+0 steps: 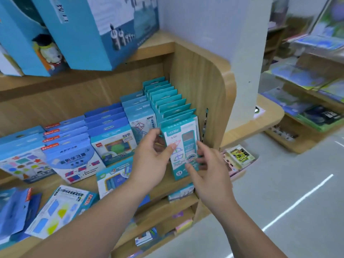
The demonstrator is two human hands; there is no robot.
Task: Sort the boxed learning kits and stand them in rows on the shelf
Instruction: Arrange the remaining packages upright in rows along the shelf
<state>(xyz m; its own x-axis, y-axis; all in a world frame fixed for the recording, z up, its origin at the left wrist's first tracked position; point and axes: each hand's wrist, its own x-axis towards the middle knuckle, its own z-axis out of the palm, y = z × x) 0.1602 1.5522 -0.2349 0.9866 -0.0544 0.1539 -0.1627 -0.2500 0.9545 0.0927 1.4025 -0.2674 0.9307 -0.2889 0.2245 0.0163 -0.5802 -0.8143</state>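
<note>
The pale wooden shelf [202, 81] holds upright rows of blue boxed learning kits [109, 138], with loose flat kits [61, 211] lying in front. At its right end stands a row of teal cardboard boxes [167, 98]. The left hand [150, 159] pinches the left edge of the front teal-and-white box [183, 146] in that row. The right hand [209, 170] grips its right edge.
</note>
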